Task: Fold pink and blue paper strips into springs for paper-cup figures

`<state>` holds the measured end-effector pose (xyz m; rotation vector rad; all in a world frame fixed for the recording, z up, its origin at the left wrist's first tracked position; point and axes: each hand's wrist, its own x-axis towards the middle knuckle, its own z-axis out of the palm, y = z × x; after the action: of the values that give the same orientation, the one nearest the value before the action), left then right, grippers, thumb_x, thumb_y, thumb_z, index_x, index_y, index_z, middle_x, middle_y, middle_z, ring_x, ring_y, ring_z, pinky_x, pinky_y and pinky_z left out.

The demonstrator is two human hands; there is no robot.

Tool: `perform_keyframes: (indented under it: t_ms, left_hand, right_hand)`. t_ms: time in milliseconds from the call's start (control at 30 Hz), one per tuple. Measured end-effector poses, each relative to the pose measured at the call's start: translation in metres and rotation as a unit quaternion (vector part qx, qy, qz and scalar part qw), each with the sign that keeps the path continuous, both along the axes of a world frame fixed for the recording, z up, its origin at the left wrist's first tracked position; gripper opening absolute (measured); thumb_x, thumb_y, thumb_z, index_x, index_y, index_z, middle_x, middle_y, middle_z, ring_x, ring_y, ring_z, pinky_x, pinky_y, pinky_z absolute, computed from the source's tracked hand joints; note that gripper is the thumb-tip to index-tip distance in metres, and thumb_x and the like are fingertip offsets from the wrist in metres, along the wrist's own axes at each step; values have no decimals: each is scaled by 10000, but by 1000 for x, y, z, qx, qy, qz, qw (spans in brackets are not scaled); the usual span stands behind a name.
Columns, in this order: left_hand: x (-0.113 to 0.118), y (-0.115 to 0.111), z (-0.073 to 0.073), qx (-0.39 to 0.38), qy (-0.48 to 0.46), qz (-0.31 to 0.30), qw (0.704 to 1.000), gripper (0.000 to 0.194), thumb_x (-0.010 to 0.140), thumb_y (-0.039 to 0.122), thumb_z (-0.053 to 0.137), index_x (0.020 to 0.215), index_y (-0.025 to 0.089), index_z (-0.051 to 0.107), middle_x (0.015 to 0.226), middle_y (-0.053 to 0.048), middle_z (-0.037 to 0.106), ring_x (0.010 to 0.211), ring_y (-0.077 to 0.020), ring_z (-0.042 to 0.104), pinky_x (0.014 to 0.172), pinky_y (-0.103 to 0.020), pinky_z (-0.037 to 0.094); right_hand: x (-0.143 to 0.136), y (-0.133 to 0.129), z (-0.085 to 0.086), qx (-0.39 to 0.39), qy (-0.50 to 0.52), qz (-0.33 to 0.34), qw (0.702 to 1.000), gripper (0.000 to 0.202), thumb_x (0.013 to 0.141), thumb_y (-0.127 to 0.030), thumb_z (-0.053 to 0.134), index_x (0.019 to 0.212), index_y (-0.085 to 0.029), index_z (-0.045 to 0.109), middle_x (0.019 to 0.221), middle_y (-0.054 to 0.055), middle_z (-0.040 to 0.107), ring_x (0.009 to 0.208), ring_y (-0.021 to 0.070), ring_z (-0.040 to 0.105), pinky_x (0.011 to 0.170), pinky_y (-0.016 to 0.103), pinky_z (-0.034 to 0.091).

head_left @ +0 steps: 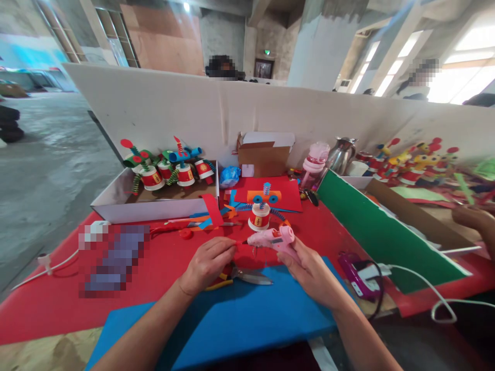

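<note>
My right hand [305, 265] is wrapped round the handle of a pink hot glue gun [273, 239], its nozzle pointing left. Between the fingertips of my left hand [211, 260] is a small red paper piece [238, 242], close to the nozzle; whether they touch I cannot tell. Just behind the gun stands a paper-cup figure [259, 216] with an orange tube head [253, 196], blue eye discs and folded-paper arms. Scissors [253, 276] with yellow and black handles lie under my hands, on blue sheet material [251, 319]. My left hand partly hides their handles.
A white box [154, 210] with several cup figures stands at the back left. Paper strips [211, 214] lie before it. At right are a green-sided box [359, 226], a purple device [358, 275] with cables, and a co-worker's hand [474, 219]. A white partition [185, 113] rises behind.
</note>
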<state>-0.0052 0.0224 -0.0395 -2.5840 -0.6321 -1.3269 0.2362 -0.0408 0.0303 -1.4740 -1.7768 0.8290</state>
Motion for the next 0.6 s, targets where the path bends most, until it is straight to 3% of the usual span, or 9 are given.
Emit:
perform_keyframes:
  t_ms: [367,600]
  left_hand:
    - [1,0,3,5,4,-8,1000,153,882,93,473,920,130,616,867,-105,691,834,-178,645,744,-301,555]
    - [0,-1,0,3,15,-6,1000,139,869,84,494,932,121,613,896,-115,692,860,-192,642,761,-312,553]
  right_hand:
    - [5,2,1,20,-34,32,999,387,902,-374,449,1242,-196,500,1061,85,679,958,229,649,805,304,503]
    - [5,1,0,25,-31,23,999,405,908,-377,448,1275,-207,474,1045,79,683,981,235,647,811,316,509]
